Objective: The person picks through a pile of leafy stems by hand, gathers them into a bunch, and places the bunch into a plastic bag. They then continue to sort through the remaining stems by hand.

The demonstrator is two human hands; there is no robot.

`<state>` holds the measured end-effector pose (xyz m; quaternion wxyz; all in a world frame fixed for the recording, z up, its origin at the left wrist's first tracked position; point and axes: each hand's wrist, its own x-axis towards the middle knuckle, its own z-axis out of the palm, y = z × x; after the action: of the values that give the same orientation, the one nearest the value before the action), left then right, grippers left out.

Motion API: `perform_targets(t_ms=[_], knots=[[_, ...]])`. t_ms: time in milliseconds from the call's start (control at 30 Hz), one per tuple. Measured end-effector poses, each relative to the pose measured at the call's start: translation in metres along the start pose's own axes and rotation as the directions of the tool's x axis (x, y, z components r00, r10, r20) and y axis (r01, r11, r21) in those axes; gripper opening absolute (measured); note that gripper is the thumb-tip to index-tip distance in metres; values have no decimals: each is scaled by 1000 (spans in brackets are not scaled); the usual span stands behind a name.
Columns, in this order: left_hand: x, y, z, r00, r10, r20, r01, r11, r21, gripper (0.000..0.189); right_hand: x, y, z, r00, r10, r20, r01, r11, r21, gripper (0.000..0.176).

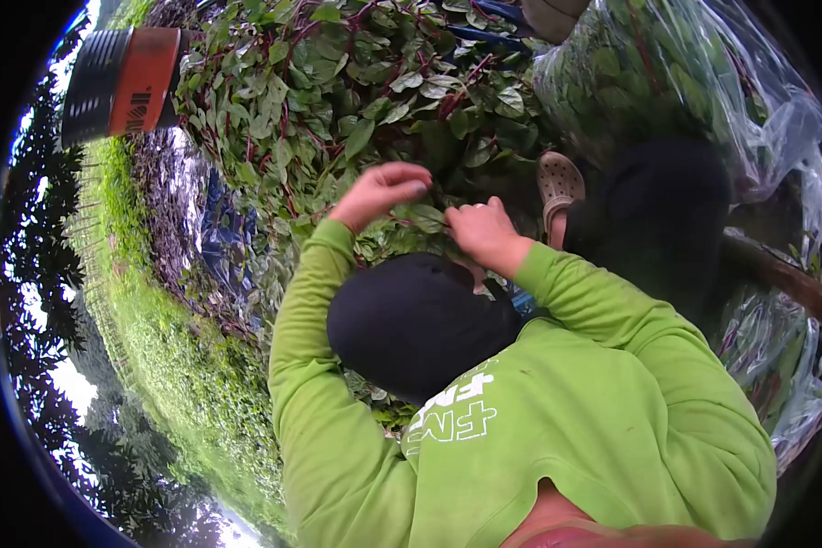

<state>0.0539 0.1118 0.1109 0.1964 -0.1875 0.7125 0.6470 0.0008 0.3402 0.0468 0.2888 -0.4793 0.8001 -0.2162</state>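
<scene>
Outdoors, red-stemmed greens [310, 119] lie heaped — left fingers [409, 173] curled, grip unclear; right fingers [463, 217] pinching a leaf [426, 217].

Listed are two hands [388, 194] [489, 234], one drum [137, 82], one clog [559, 183], one shirt [566, 411], two dark-clad knees [416, 324] [667, 192], and leafy stems [283, 119] beyond counting.

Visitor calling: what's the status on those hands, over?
Left hand and right hand curled, close together; grip unclear. Green leaf between them. Beige clog beyond right hand, not blocking.
</scene>
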Motion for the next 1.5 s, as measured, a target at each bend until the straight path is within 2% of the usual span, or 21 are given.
perform_targets(t_ms=[67, 100, 133, 200, 333, 367, 467, 500, 533, 600, 700, 800, 933, 1000, 1133, 1167, 1200, 1267, 1367, 1467, 1500], knots=[[-15, -36, 31, 983, -124, 138, 129, 991, -24, 44, 8, -3, 6, 1000, -1, -17, 4, 985, 173, 23], [-17, -63, 38, 989, -92, 114, 97, 995, -36, 47, 13, 4, 15, 996, -70, -55, 86, 928, 363, 28], [-21, -82, 43, 994, -62, 88, 66, 997, -46, 51, 18, 9, 24, 993, -115, -15, 112, 915, 387, 29], [-35, -98, 49, 980, -197, 38, 200, 959, -199, 52, 24, 8, 33, 977, -204, 58, 157, 880, 449, 32], [-44, -122, 55, 945, -286, -156, 225, 920, -322, 54, 29, 4, 26, 926, -102, 363, -69, 901, 429, 29], [-43, -115, 57, 931, -302, -207, 239, 929, -282, 53, 30, 5, 29, 936, -84, 343, -70, 908, 413, 28], [-25, -126, 37, 940, -170, -296, 223, 963, 153, 46, 34, 12, 38, 972, -34, 232, -48, 939, 340, 27], [-13, -129, 25, 924, 12, -383, 89, 966, 245, 37, 36, 14, 42, 986, -27, 163, -23, 955, 296, 26], [-1, -132, 14, 835, 95, -542, 48, 969, 243, 27, 39, 16, 46, 996, -22, 92, -2, 968, 253, 25], [23, -101, 1, 738, -160, -655, 249, 967, 45, 39, 42, 20, 50, 997, -82, -6, 82, 984, 159, 21], [51, -78, 8, 604, 127, -786, 485, 724, 490, 51, 47, 26, 47, 978, -204, -50, 207, 976, 68, 23], [63, -88, 7, 544, 145, -827, 531, 704, 472, 55, 43, 30, 36, 959, -252, -126, 264, 961, 87, 25], [32, -109, -17, 585, 105, -805, 292, 898, 330, 50, 38, 26, 19, 939, -262, -223, 294, 948, 122, 23], [0, -104, -28, 532, 197, -824, 203, 915, 350, 57, 38, 27, 18, 901, -319, -293, 362, 926, 106, 14], [-75, -47, -42, 539, -5, -842, -43, 999, -33, 50, 40, 20, 18, 851, -380, -362, 428, 902, 60, 11], [-91, -23, -40, 525, -70, -848, -24, 995, -97, 48, 41, 18, 18, 843, -385, -375, 433, 900, 50, 11], [-98, -24, -49, 485, -76, -871, -105, 984, -145, 48, 41, 15, 19, 836, -389, -387, 438, 898, 42, 12], [-116, -2, -48, 495, -177, -851, -27, 976, -218, 40, 39, 3, 15, 812, -410, -416, 465, 885, 36, 11], [-120, -9, -33, 618, -165, -769, 10, 979, -202, 31, 31, -10, -6, 790, -438, -430, 526, 843, 109, 7], [-104, -38, -16, 730, -200, -653, 52, 970, -239, 34, 28, -21, -16, 613, -548, -569, 603, 790, -110, 7], [-97, -44, -5, 776, -236, -585, 95, 961, -261, 35, 28, -22, -14, 664, -547, -510, 585, 804, -101, 7]])
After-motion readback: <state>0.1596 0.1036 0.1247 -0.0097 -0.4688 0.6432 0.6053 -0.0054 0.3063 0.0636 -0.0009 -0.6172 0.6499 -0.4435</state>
